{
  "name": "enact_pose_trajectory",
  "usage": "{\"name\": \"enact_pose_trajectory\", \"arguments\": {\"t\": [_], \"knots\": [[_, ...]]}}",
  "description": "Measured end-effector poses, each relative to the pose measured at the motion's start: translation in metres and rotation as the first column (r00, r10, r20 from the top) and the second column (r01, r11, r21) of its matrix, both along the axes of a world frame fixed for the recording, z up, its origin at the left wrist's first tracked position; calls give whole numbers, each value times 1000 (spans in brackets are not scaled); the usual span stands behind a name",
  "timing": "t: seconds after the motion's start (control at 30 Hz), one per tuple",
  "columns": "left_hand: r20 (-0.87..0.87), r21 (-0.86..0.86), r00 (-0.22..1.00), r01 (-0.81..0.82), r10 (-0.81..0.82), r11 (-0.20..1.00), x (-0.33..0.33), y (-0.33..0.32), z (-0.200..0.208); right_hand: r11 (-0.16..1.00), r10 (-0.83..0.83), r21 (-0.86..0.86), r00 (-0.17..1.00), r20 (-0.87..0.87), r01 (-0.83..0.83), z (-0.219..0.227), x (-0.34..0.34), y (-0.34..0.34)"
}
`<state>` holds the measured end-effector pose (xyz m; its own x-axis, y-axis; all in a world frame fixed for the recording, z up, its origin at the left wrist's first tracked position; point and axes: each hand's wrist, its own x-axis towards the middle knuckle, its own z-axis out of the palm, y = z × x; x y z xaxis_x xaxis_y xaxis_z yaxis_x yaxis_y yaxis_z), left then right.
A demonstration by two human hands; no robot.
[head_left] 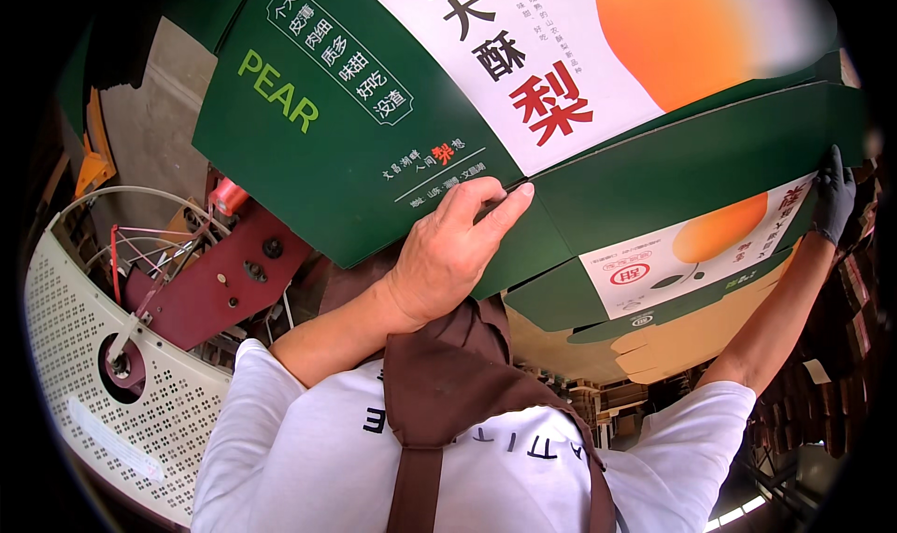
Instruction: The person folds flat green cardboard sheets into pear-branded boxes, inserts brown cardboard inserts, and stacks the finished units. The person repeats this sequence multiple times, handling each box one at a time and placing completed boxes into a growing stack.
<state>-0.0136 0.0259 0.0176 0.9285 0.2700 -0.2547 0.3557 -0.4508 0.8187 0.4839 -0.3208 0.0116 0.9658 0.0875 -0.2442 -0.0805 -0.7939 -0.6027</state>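
A large printed cardboard fruit box (pixel 364 169), green with white panels and pictures of orange-yellow fruit, spreads across the upper middle. It looks like a flat or partly folded blank, with creases between its panels. My left hand (pixel 458 239) is bare, its fingers curled and closed on the near edge by a crease, with thumb and forefinger close together. At the far right end my right hand (pixel 834 197), in a dark glove, grips the edge of the same box. Part of its fingers lies behind the cardboard. Plain brown board shows along the lower flaps.
To the left stands a machine with a perforated cream guard (pixel 70 318), a dark red arm (pixel 224 276) and a red thread spool (pixel 227 197). Stacks of brown cardboard (pixel 832 397) rise at the right. My brown apron (pixel 448 383) hangs close below the box.
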Motion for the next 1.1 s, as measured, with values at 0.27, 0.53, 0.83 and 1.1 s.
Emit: {"name": "enact_pose_trajectory", "arguments": {"t": [0.27,0.53,0.83,1.1], "knots": [[9,-21,1000,1,-1,1000,1,2,-3,996,86,-8,996,8,-85,1,6,-9],[-37,-62,998,50,-52,997,0,6,2,981,183,-76,979,87,-177,1,7,-28],[-16,-59,996,85,-86,995,11,6,7,961,-213,217,959,185,172,2,-37,42],[-36,-31,995,93,-94,995,8,4,4,946,-226,270,961,161,177,-1,-37,63]]}}
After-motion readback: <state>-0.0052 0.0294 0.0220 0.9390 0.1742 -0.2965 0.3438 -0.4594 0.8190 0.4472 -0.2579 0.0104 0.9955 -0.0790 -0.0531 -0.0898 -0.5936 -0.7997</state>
